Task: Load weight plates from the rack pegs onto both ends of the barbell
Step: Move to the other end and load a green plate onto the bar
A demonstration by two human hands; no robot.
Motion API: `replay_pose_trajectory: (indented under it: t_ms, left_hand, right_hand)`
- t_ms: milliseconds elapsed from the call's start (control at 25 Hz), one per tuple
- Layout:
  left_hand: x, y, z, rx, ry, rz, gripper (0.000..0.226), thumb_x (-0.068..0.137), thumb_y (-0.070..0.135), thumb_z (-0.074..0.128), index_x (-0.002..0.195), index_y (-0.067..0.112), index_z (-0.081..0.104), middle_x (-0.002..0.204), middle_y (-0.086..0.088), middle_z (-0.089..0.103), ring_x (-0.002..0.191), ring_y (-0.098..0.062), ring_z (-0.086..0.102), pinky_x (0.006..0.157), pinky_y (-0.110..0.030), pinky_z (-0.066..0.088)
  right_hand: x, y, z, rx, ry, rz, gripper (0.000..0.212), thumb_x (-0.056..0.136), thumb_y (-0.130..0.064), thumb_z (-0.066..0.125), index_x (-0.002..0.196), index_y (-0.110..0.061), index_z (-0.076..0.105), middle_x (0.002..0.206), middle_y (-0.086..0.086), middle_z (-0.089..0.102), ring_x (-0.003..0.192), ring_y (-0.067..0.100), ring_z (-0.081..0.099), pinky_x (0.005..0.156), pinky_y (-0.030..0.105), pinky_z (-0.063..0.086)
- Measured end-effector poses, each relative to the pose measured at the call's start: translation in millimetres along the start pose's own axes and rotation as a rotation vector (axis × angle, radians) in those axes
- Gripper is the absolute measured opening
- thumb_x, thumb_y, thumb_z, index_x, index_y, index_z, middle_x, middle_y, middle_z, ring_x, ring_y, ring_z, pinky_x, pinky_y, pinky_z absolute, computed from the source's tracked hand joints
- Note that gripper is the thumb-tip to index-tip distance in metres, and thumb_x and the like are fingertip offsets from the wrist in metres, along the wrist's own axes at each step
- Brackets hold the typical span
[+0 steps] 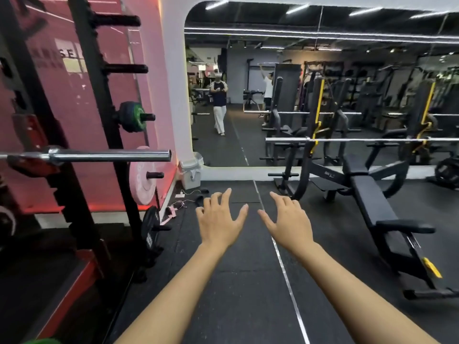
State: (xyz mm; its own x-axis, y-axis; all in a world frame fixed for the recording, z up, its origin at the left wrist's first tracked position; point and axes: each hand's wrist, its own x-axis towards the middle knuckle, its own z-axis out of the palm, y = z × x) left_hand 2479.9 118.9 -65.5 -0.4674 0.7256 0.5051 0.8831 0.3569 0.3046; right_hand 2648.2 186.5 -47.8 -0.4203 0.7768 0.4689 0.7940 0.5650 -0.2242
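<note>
Room: gym floor of black rubber mats [238, 281] with a pale seam line running away from me toward a wall mirror [323, 95].
Around me: a black weight bench [372, 207] stands to my right, near the mirror; a pink strap [171, 213] and a white charger lie on the mats by the rack's foot.
Rack: black upright [99, 100] on my left against a red wall, its pegs sticking out to the right.
Plates: a small green plate [131, 117] on a middle peg, a pink plate [142, 175] below it, a black plate [150, 228] lowest.
Barbell: its chrome sleeve [109, 155] lies level, long axis left to right, bare end pointing right, just above the pink plate.
Hands: my left hand [218, 219] and right hand [289, 219] reach forward over the mats, fingers spread and loose, holding nothing, well apart from the plates.
</note>
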Motion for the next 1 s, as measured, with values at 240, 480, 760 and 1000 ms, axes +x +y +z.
replay_pose_trajectory:
  t_ms: [240,480,760,1000]
  left_hand:
    - [114,3,65,0.032,0.039,-0.041,0.072,0.091,0.072,0.029,0.148,0.029,0.037,0.140,0.001,0.047,0.125,-0.021,0.042,0.100,-0.044,0.034]
    - [209,-11,136,0.089,0.090,-0.140,0.073,0.090,0.073,0.028,0.147,0.029,0.038,0.140,0.002,0.048,0.126,-0.021,0.042,0.100,-0.044,0.034]
    - [359,-40,193,0.209,0.173,-0.354,0.075,0.087,0.074,0.025,0.146,0.029,0.038,0.141,-0.001,0.048,0.128,-0.024,0.040,0.100,-0.046,0.034]
    - [450,-102,229,0.298,0.238,-0.468,0.070,0.090,0.071,0.030,0.143,0.027,0.043,0.138,-0.001,0.050,0.126,-0.025,0.042,0.099,-0.046,0.033]
  right_hand:
    - [134,35,54,0.052,0.020,-0.085,0.067,0.093,-0.059,0.045,0.146,-0.018,0.038,0.135,0.001,0.053,0.118,0.024,0.049,0.091,0.039,0.045]
    - [257,51,131,0.129,0.018,-0.180,0.066,0.092,-0.059,0.045,0.144,-0.018,0.040,0.132,0.001,0.055,0.115,0.025,0.050,0.089,0.039,0.046]
    - [446,45,216,0.323,-0.015,-0.348,0.064,0.091,-0.057,0.049,0.142,-0.017,0.042,0.130,0.004,0.056,0.117,0.027,0.051,0.091,0.041,0.045]
    - [555,-2,295,0.438,-0.091,-0.486,0.064,0.091,-0.057,0.049,0.141,-0.017,0.043,0.130,0.006,0.056,0.120,0.028,0.049,0.092,0.043,0.046]
